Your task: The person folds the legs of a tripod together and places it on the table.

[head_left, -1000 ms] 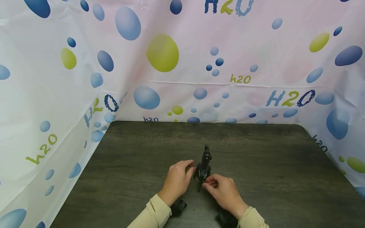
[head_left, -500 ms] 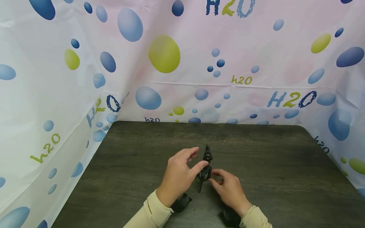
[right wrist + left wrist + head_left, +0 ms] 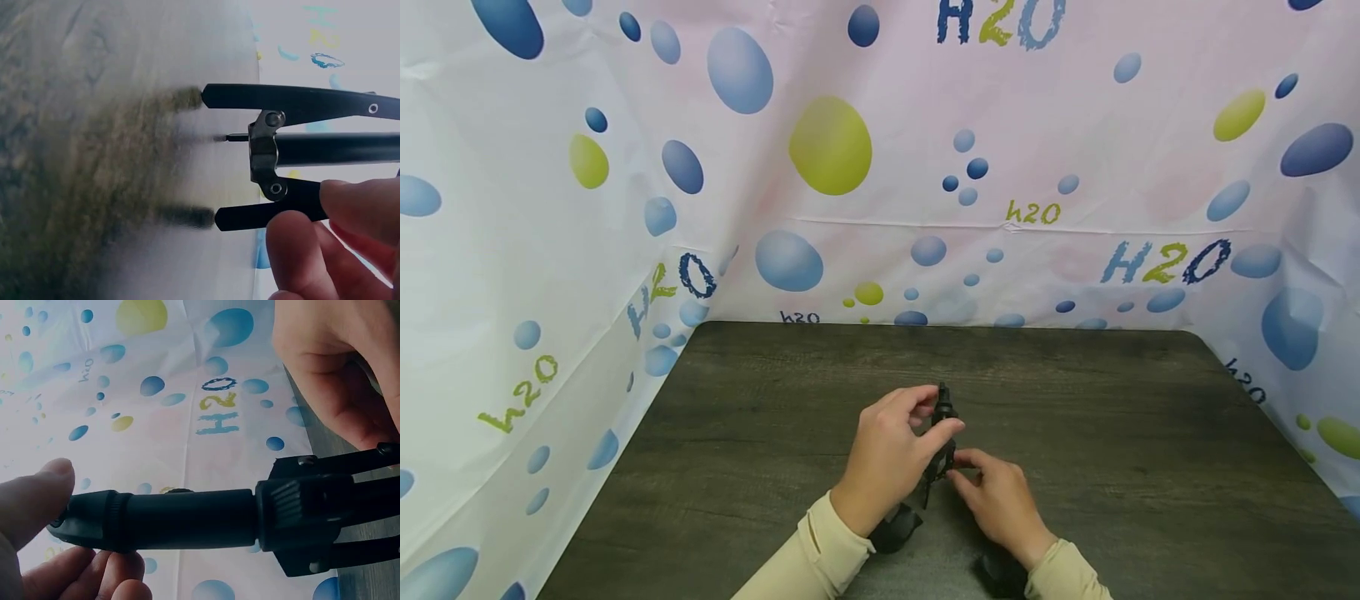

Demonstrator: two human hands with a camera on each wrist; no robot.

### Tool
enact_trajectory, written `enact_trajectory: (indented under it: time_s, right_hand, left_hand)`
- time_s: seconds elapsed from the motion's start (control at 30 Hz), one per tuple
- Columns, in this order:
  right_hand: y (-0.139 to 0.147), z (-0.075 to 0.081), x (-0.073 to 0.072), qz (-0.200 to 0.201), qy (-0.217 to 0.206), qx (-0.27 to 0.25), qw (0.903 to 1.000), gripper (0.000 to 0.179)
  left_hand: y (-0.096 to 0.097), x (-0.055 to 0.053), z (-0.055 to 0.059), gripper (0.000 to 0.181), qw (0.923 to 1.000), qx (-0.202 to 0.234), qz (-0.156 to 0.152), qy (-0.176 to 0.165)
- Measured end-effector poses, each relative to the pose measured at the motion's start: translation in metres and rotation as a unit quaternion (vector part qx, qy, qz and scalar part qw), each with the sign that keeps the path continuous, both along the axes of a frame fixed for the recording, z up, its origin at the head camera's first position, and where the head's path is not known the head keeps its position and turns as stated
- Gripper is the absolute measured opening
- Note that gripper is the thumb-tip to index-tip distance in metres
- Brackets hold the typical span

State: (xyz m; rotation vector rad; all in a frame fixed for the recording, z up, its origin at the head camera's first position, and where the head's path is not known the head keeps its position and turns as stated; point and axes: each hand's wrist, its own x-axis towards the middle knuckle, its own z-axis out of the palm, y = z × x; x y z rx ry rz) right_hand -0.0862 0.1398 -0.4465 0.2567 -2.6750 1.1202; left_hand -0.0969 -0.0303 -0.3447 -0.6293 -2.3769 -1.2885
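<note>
A small black tripod (image 3: 944, 408) stands upright on the dark table, its legs partly spread. My left hand (image 3: 886, 450) is at its upper part; in the left wrist view the thumb and curled fingers hold the narrow top of the tripod's column (image 3: 187, 522) from opposite sides. Lower down, my right hand (image 3: 1002, 504) pinches one leg (image 3: 300, 203) between thumb and forefinger. The right wrist view shows the metal brace (image 3: 264, 155) linking the legs, with leg tips close to the tabletop. From the head, the left hand hides part of the tripod.
The dark wood-grain table (image 3: 1112, 433) reaches back to a white curtain (image 3: 1045, 108) printed with blue and green drops, which also covers both sides. Black wrist-worn devices show under the left wrist (image 3: 895, 531) and beside the right wrist (image 3: 1000, 573).
My left hand has risen from beside the tripod's legs and moved right, onto its upper part. The right hand has shifted slightly right and stays at the leg. The tripod stands nearly where it was.
</note>
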Motion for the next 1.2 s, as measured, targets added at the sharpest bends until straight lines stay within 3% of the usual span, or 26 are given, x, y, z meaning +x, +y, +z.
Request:
enact_trajectory:
  time_s: [0.37, 0.87, 1.2]
  right_hand:
    - [-0.001, -0.0023, -0.0041, -0.004, 0.009, 0.007, 0.9999, 0.01]
    - [-0.0028, -0.0011, -0.0042, -0.001, -0.013, 0.01, 0.9999, 0.008]
    - [0.0003, 0.0004, -0.0039, -0.013, 0.011, 0.014, 0.9998, 0.009]
  left_hand:
    - [0.0021, -0.0009, -0.0008, 0.027, 0.9999, -0.003, 0.016, 0.001]
    - [0.0045, -0.0006, -0.0008, 0.021, 0.9995, -0.004, 0.028, 0.016]
    - [0.0019, -0.0027, -0.0042, 0.017, 0.9972, 0.047, 0.024, 0.053]
